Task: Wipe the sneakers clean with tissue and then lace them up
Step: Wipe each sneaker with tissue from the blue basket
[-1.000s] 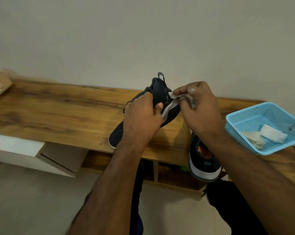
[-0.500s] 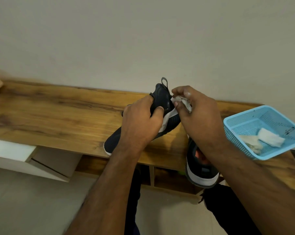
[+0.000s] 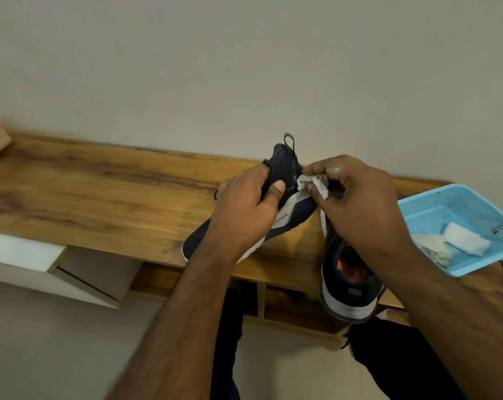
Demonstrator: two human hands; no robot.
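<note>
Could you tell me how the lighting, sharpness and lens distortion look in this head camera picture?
Head view: soft, dim indoor light, no glare; the long wooden bench top bows from wide-angle distortion; the left hand and right hand look slightly soft; a faint shadow lies under the dark navy sneaker.

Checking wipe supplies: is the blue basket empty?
No, the blue basket holds a white folded tissue beside a crumpled one.

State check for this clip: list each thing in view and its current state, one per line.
left hand: grips the held sneaker
right hand: pinches the tissue against the heel
held sneaker: tilted, heel up, toe on the shelf
tissue: crumpled, at the heel
second sneaker: resting on the shelf edge, heel overhanging
blue basket: on the shelf, holding two tissue pieces
wooden shelf: bears both sneakers
</note>
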